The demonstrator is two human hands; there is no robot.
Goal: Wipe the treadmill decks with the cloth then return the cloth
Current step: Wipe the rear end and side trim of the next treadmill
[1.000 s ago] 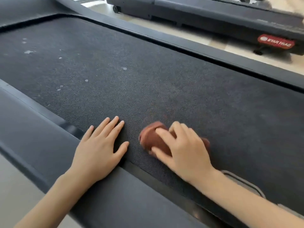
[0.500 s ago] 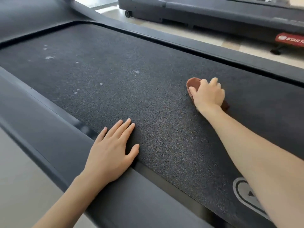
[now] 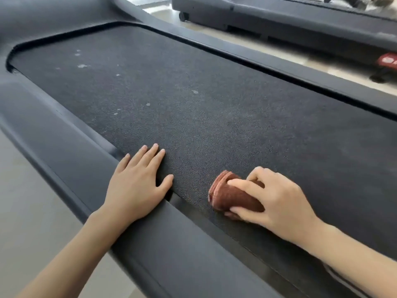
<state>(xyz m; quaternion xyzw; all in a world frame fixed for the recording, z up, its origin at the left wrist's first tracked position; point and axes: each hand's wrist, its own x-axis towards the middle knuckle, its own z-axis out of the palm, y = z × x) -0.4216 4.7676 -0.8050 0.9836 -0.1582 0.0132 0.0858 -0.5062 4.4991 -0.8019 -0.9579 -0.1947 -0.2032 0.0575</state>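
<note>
Pale floor (image 3: 32, 211) at lower left. The dark grey near side rail (image 3: 86, 168) of a treadmill crosses the foreground on a slant.

Left hand (image 3: 135, 188): flat, fingers straight and close together. The palm is on the rail and the fingertips reach onto the belt. It holds nothing.

Right hand (image 3: 279, 203): fingers and thumb curled round the cloth (image 3: 234, 196), holding it down on the belt close to the near edge, a little apart from the left hand.

Cloth: reddish-brown with a nappy surface, bunched into a thick wad. Its layered folds show at the end toward the left hand, with paler pinkish edges.

Treadmill belt (image 3: 214, 117): black, fine pebbled texture. Pale specks (image 3: 81, 66) are scattered over its far left part, well apart from the cloth.

Far side rail (image 3: 279, 67) beyond, then a strip of light floor. Second treadmill (image 3: 300, 24) at the top, with a red badge (image 3: 387, 61) at the right edge, its lettering unreadable.
</note>
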